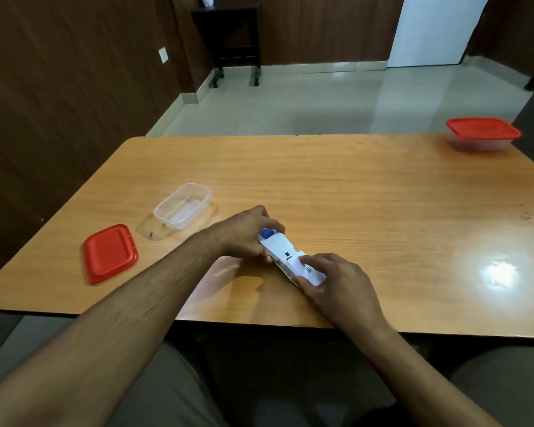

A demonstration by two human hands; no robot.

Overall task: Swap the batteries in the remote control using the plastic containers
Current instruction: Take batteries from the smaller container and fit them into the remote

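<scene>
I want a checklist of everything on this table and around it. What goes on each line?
Surface: wooden table, glossy, glare at right.
Job's things: white remote back side up; open clear container; loose red lid; lidded container at far right corner.
Clutter: nothing seen.
Grippers: left hand grips the remote's far end; right hand holds its near end.
Cables: nothing seen.
Surroundings: tiled floor, dark side table, wood-panelled walls.
</scene>
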